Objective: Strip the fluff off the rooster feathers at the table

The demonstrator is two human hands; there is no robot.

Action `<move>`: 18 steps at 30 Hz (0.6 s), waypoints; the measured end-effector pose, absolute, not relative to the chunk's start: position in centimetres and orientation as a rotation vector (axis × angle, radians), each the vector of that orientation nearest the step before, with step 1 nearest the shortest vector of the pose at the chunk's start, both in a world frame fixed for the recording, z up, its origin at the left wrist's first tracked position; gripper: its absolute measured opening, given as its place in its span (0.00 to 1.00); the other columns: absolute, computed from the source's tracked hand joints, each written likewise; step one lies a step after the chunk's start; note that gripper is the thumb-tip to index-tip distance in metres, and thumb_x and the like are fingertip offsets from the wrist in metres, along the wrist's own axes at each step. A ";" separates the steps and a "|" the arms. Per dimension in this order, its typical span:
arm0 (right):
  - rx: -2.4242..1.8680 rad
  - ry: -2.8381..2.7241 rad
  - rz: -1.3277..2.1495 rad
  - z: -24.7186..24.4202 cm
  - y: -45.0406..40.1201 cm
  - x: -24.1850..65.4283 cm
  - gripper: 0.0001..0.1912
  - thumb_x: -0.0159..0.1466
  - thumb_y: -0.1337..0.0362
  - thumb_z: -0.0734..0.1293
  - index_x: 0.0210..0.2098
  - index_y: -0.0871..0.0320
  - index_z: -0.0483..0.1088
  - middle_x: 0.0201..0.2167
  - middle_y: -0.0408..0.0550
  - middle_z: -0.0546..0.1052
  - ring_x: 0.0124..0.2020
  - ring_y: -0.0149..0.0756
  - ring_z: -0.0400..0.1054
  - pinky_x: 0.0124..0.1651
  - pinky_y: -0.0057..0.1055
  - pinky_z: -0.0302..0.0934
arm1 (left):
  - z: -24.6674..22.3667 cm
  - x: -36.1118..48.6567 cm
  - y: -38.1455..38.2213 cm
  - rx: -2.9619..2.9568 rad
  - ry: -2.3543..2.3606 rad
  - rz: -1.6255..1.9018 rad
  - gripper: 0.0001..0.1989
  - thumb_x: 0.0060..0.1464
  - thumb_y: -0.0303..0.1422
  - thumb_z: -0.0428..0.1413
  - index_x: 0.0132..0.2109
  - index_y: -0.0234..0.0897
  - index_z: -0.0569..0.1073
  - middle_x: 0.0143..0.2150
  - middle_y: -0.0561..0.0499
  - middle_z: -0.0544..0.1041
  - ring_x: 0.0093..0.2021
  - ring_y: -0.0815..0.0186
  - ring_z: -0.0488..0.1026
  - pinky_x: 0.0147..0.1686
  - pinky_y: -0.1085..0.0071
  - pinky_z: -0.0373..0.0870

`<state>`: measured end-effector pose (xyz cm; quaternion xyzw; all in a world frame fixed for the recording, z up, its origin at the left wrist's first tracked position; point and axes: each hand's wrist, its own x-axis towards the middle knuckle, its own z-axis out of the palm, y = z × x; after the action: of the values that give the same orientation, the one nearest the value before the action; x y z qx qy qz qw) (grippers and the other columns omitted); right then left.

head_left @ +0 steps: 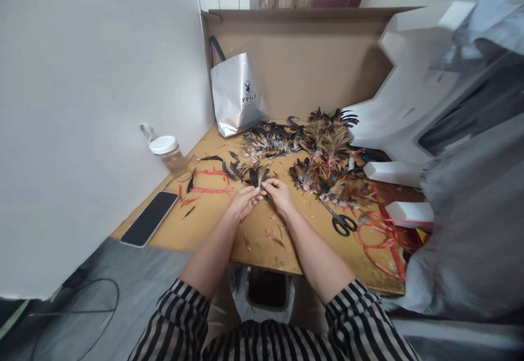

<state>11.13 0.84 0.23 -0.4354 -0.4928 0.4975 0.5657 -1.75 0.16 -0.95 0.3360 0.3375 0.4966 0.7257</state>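
Near the middle of the wooden table, my left hand (246, 201) and my right hand (278, 194) meet fingertip to fingertip. Both pinch a small bunch of dark and brown feathers (258, 175), whose tips fan out away from me. The feathers' lower ends are hidden by my fingers. Just beyond lie loose black feathers (233, 170) and strips of red plastic string (210, 190). Right of my right hand is a pile of brown feather bundles (327, 181), with black-handled scissors (343, 223) in front of it. Farther back spreads a larger heap of feathers (323, 137).
On the left are a phone (150, 219) and a jar with a white lid (166, 148). A silver bag (237, 96) leans against the cardboard at the back. White foam pieces (409, 88) and a tangle of red string (387, 241) occupy the right side.
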 end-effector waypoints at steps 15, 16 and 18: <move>-1.178 -1.361 0.776 -0.1 2.0 13.2 0.13 0.51 0.58 0.62 0.26 0.62 0.71 0.24 0.46 0.72 0.25 0.30 0.62 0.31 0.27 0.56 | -1.1 -2.4 0.4 0.752 0.730 1.251 0.09 0.40 0.31 0.60 0.29 0.29 0.69 0.25 0.52 0.73 0.20 0.80 0.65 0.18 0.85 0.59; -1.222 -1.413 0.705 -0.3 2.1 13.5 0.12 0.51 0.59 0.62 0.26 0.62 0.71 0.24 0.46 0.72 0.25 0.31 0.62 0.32 0.27 0.56 | -1.1 -2.4 0.4 0.741 0.732 1.264 0.10 0.40 0.31 0.60 0.29 0.30 0.69 0.25 0.52 0.73 0.20 0.80 0.65 0.18 0.85 0.59; -1.312 -1.532 0.580 -0.5 2.2 13.8 0.11 0.52 0.60 0.60 0.25 0.61 0.71 0.24 0.46 0.72 0.26 0.31 0.63 0.32 0.27 0.55 | -1.0 -2.6 0.5 0.716 0.738 1.288 0.10 0.40 0.30 0.60 0.29 0.30 0.68 0.25 0.52 0.73 0.20 0.80 0.65 0.18 0.85 0.59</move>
<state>13.82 2.22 -0.53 -0.5420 -0.6329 0.2396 0.4982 -2.61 0.47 -0.97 0.3190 0.3288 0.5735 0.6792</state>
